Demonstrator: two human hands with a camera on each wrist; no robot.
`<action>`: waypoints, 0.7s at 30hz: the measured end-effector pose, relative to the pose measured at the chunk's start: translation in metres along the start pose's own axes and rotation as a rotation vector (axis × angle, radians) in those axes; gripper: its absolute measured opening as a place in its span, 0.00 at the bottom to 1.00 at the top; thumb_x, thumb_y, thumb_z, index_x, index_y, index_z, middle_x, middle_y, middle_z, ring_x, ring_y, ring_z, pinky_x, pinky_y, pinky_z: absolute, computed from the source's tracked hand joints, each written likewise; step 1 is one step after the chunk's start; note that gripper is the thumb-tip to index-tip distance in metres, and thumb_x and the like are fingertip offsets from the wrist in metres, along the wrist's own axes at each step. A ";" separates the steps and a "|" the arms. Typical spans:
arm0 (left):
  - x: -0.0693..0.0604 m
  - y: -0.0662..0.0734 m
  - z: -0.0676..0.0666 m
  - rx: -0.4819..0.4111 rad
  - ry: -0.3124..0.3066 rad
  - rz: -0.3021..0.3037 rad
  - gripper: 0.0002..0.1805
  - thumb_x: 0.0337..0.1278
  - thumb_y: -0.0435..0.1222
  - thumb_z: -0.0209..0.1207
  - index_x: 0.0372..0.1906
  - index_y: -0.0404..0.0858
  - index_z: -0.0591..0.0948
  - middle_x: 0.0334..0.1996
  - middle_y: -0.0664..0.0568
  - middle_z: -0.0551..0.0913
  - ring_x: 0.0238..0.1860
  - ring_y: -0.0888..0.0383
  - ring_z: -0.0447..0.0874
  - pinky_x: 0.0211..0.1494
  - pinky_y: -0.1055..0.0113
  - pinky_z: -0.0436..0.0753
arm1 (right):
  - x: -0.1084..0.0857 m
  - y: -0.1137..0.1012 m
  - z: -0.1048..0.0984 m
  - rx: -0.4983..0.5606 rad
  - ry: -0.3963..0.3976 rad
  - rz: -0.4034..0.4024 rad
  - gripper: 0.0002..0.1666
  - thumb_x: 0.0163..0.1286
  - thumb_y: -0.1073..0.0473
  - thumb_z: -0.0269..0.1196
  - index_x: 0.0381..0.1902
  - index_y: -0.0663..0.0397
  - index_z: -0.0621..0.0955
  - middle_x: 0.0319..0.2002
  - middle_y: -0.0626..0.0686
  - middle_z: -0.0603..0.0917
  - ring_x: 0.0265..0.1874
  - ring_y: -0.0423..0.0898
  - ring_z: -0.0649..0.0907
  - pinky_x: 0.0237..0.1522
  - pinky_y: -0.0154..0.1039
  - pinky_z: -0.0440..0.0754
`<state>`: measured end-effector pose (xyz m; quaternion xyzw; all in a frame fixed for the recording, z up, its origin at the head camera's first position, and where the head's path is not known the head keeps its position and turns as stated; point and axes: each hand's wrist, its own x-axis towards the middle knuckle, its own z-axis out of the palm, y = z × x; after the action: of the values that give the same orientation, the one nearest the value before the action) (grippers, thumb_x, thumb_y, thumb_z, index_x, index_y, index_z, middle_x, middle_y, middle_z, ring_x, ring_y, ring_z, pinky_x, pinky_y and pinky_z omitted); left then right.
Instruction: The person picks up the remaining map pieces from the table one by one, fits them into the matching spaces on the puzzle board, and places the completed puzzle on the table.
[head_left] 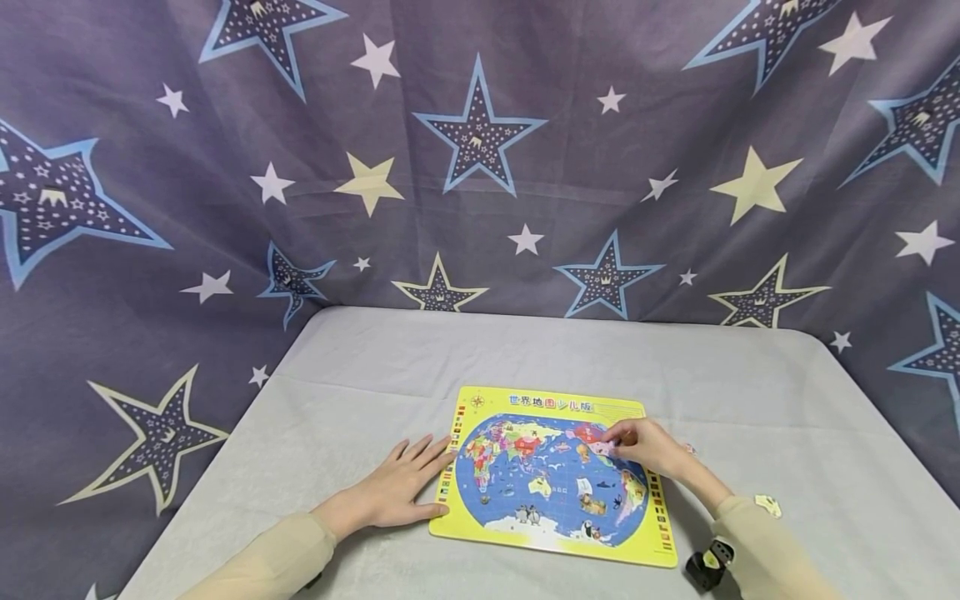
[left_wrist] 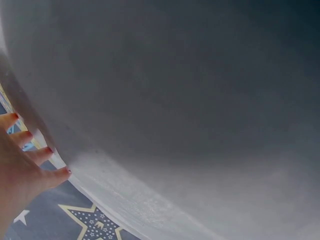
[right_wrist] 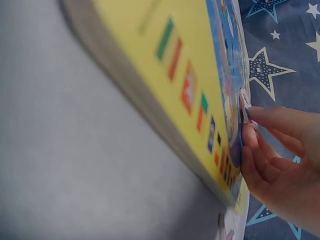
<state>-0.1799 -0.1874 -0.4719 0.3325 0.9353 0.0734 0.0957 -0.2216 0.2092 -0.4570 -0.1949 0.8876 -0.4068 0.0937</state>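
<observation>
A yellow-bordered world map puzzle (head_left: 555,546) lies flat on the table, its blue oval filled with coloured land pieces. My left hand (head_left: 397,487) rests spread, its fingertips at the board's left edge; the left wrist view shows these fingers (left_wrist: 37,155) at its left side. Over the upper right of the map, my right hand (head_left: 648,446) pinches a pink puzzle piece (head_left: 602,448) between thumb and fingers. The right wrist view shows that small piece (right_wrist: 245,104) at the fingertips, close to the board's surface. My right fingers partly hide it.
A pale yellow-green loose piece (head_left: 768,505) lies on the table right of my right sleeve. Another small pinkish piece (head_left: 690,448) shows just behind the right wrist. A grey cloth covers the table (head_left: 375,358), and a star-patterned curtain (head_left: 480,217) hangs behind it.
</observation>
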 end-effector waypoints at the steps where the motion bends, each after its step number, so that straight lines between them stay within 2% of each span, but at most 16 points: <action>1: 0.000 0.000 0.000 0.001 0.000 -0.001 0.43 0.51 0.67 0.37 0.68 0.47 0.52 0.69 0.52 0.46 0.68 0.47 0.43 0.64 0.44 0.47 | 0.000 0.000 0.000 -0.002 0.001 0.000 0.11 0.53 0.69 0.61 0.37 0.65 0.80 0.30 0.54 0.79 0.24 0.43 0.74 0.24 0.30 0.74; 21: 0.000 0.001 -0.001 0.000 -0.007 -0.008 0.43 0.51 0.67 0.37 0.68 0.47 0.52 0.69 0.52 0.47 0.68 0.47 0.43 0.64 0.45 0.47 | 0.001 0.000 0.005 -0.039 0.007 0.006 0.13 0.51 0.71 0.62 0.37 0.64 0.81 0.24 0.50 0.73 0.19 0.39 0.69 0.18 0.27 0.66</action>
<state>-0.1796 -0.1868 -0.4705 0.3291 0.9363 0.0717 0.0994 -0.2204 0.2051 -0.4599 -0.1926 0.8961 -0.3900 0.0881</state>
